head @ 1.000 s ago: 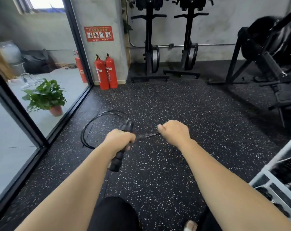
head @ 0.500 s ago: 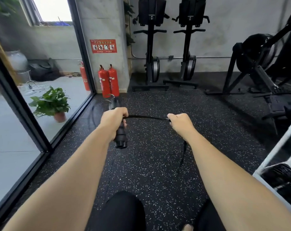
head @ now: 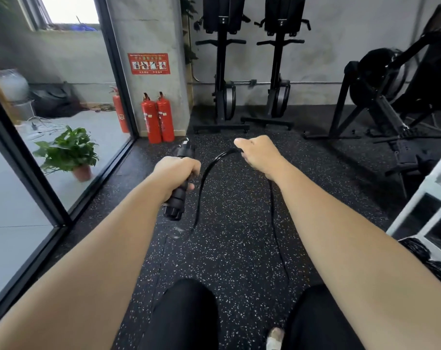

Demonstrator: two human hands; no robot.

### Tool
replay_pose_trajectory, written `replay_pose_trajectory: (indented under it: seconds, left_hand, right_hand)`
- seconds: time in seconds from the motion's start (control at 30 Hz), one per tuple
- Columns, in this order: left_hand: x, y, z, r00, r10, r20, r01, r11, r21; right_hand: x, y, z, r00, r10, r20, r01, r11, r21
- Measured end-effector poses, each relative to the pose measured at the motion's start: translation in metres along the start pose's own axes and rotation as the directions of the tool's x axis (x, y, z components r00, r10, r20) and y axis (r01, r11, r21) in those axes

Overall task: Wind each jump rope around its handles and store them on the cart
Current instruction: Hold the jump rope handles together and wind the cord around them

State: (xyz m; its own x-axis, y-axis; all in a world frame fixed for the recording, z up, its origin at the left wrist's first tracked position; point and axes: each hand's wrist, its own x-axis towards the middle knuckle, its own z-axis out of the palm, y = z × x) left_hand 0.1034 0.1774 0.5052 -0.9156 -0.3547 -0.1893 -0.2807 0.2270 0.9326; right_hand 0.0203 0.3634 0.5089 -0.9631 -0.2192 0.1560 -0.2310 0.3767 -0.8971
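The handles (head: 173, 205) are gripped in the fist of the left hand (head: 175, 173) and held tilted above the floor (head: 227, 248). The rope (head: 207, 173) is gripped in the curled right hand (head: 258, 154), well apart from the left. An arc of rope is seen between the hands, and a second strand is trailed down past the right forearm towards the legs.

Slack is the likely trouble. If tension is lost, the turns could be laid loosely and slip off the handles. The trailing strand could also be caught under a foot or knee.

Whether one handle or two is enclosed by the left fist cannot be told, nor how many turns are already wound. The cart (head: 416, 210) is cut off at the right edge, and the dark things on its shelves cannot be identified.
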Motion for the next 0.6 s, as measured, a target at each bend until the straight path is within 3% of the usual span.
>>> replay_pose_trajectory:
  seconds: [0.17, 0.3, 0.4, 0.5, 0.57, 0.6]
  left_hand:
    - [-0.001, 0.004, -0.001, 0.997, -0.008, 0.070, -0.002, 0.989, 0.147]
    - [0.014, 0.000, -0.002, 0.994, -0.016, 0.104, -0.019, 0.945, 0.328]
    - [0.030, 0.000, 0.006, 0.996, 0.011, 0.093, -0.056, 0.870, 0.491]
    - [0.046, 0.002, 0.019, 0.993, 0.042, 0.114, -0.110, 0.705, 0.700]
    - [0.056, 0.001, 0.027, 0.993, 0.046, 0.112, -0.116, 0.621, 0.775]
    - [0.058, 0.000, 0.030, 0.992, 0.057, 0.109, -0.122, 0.588, 0.799]
  right_hand:
    - [0.007, 0.008, -0.018, 1.000, -0.016, 0.002, 0.017, 0.991, -0.136]
    - [0.026, 0.033, -0.029, 1.000, 0.005, 0.003, -0.003, 0.937, -0.351]
    - [0.045, 0.056, -0.034, 1.000, 0.027, 0.013, -0.014, 0.798, -0.602]
    - [0.064, 0.083, -0.037, 0.999, 0.042, 0.028, -0.001, 0.575, -0.818]
    - [0.074, 0.098, -0.035, 0.999, 0.047, 0.025, 0.001, 0.461, -0.887]
    - [0.076, 0.102, -0.032, 0.999, 0.044, 0.028, 0.004, 0.466, -0.885]
